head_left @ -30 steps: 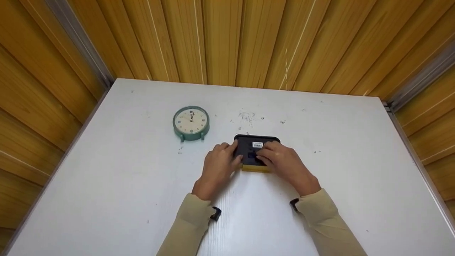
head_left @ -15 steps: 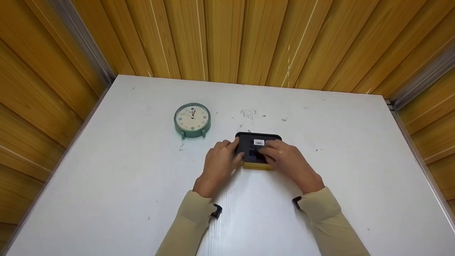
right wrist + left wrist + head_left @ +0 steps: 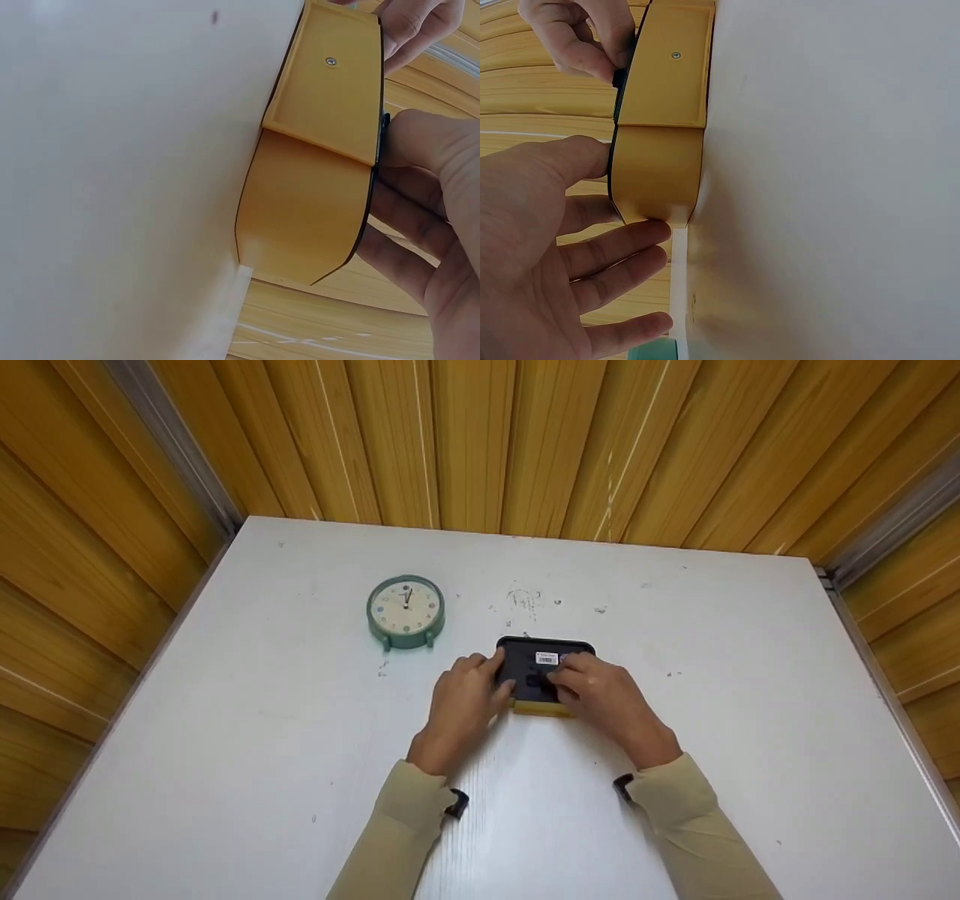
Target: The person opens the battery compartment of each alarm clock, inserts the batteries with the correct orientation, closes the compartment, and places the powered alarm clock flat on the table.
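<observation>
A yellow box-shaped clock (image 3: 664, 67) lies face down, its black back (image 3: 517, 664) turned up with a white barcode label (image 3: 547, 658). My left hand (image 3: 463, 701) holds its left end, thumb at the edge of the back and a fingertip against the yellow side; the other fingers spread loosely. With thumb and fingers, my right hand (image 3: 604, 694) pinches a small black knob (image 3: 619, 78) that sticks out of the back. The fingertips mostly cover that knob in the head view. The face of this clock is hidden against the table.
A round green alarm clock (image 3: 406, 607) with a cream dial lies face up on the white table (image 3: 262, 697), back left of the hands. Yellow wood-patterned panels (image 3: 465, 442) stand behind the table and on both sides.
The right fingertips have shifted slightly over the black back. The left hand and both clocks keep their places; the head view has tilted a little.
</observation>
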### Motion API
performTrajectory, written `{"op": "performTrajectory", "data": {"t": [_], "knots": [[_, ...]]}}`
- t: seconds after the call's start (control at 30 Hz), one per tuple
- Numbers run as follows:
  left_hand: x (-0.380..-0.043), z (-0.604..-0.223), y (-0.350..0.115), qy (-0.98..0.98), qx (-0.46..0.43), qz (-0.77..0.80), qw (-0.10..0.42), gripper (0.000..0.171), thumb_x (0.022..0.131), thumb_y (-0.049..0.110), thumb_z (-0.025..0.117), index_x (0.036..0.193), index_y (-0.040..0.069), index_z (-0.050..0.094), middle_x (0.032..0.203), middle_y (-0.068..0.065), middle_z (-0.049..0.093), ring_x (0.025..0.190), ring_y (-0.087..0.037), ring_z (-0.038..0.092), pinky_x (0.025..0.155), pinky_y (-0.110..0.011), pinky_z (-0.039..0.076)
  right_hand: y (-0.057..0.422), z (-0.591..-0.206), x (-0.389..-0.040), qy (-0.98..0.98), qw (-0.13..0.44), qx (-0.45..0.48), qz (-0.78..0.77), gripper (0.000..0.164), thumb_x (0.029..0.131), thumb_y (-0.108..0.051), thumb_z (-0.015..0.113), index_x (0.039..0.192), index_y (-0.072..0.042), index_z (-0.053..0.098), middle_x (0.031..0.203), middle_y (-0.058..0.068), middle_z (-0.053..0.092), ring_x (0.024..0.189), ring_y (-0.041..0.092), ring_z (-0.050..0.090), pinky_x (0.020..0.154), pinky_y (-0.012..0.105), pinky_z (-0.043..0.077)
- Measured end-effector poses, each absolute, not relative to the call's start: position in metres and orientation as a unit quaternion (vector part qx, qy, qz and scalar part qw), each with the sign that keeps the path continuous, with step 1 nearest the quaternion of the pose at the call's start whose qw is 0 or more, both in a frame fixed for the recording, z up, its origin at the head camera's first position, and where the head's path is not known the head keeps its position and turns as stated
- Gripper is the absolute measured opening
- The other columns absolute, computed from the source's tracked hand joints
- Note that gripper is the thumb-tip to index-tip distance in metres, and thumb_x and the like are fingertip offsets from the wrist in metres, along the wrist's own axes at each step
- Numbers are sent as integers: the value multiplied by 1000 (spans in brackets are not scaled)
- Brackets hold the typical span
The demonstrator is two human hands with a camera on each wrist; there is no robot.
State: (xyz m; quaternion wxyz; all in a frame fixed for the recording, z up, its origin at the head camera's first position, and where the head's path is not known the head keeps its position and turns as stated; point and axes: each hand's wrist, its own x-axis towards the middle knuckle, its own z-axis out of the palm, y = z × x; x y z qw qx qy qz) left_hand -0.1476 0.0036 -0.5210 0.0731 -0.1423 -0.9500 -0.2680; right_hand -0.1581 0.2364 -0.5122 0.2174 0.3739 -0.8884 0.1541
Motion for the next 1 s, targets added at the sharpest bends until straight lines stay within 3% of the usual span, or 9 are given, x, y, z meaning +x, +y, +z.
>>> {"op": "performTrajectory", "data": {"t": [1.0], "knots": [[-148,-521,4,-952,-143,-262,73,52,105,34,70,148,7,62,125,-13,71,110,-31,67,90,-47,55,229,-510,-153,-895,224,356,145,18,80,9,86,95,1,82,91,9,69,85,27,70,74,37,62]]}}
